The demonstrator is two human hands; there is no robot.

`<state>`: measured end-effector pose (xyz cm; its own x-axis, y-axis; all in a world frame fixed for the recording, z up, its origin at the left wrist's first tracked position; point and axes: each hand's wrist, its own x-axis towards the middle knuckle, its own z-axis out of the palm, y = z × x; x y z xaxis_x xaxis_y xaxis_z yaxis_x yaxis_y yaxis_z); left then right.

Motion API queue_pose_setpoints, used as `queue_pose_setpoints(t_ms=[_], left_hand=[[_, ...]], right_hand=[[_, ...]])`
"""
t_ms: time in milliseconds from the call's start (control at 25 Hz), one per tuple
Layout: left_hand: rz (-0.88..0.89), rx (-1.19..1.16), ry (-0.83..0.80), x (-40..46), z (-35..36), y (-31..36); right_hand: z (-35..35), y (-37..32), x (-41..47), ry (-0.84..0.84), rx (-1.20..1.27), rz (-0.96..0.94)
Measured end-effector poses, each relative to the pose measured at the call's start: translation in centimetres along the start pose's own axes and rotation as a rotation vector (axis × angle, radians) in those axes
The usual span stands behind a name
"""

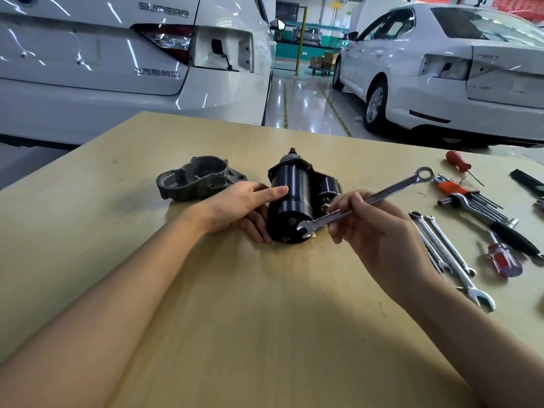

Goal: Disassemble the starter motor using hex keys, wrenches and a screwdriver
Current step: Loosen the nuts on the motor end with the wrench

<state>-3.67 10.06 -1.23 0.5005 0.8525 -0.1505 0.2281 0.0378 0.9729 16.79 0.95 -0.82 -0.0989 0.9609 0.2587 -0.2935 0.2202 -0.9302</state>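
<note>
The black starter motor [291, 189] lies on the wooden table [235, 319], its rear end cap facing me. My left hand [244, 207] grips the motor body from the left, fingers across its top. My right hand [371, 228] holds a silver combination wrench [391, 189]. The wrench's open jaw [306, 226] rests at a bolt on the end cap, and its ring end points up and to the right. A grey cast housing [194, 178] sits apart from the motor, just left of it.
Tools lie at the right: two wrenches [447, 254], a hex key set with an orange holder [459, 192], a red screwdriver [459, 163], a red clear-handled screwdriver [503, 260], and a black-handled tool [512, 237]. White cars stand beyond the table's far edge.
</note>
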Motion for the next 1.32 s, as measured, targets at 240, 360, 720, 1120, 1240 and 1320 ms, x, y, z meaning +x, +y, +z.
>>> queue_pose_setpoints(t_ms=[240, 360, 720, 1120, 1240, 1320], left_hand=[[0.015, 0.008, -0.012, 0.0, -0.1, -0.2], [0.020, 0.006, -0.003, 0.0, -0.1, -0.1], [0.032, 0.041, 0.022, 0.2, -0.1, -0.1], [0.036, 0.234, 0.102, -0.1, -0.3, 0.3], [0.042, 0.134, 0.060, 0.2, -0.3, -0.3], [0.026, 0.034, 0.037, 0.5, -0.3, -0.7]], right_hand=[[-1.1, -0.1, 0.5, -0.088, -0.100, -0.100], [-1.2, 0.0, 0.6, -0.109, -0.133, -0.096], [0.9, -0.7, 1.8, -0.198, -0.443, -0.259], [8.3, 0.2, 2.8, -0.632, -1.647, -0.307], [6.7, -0.3, 0.7, -0.433, -1.196, -0.518], [4.7, -0.4, -0.1, -0.190, -0.704, -0.415]])
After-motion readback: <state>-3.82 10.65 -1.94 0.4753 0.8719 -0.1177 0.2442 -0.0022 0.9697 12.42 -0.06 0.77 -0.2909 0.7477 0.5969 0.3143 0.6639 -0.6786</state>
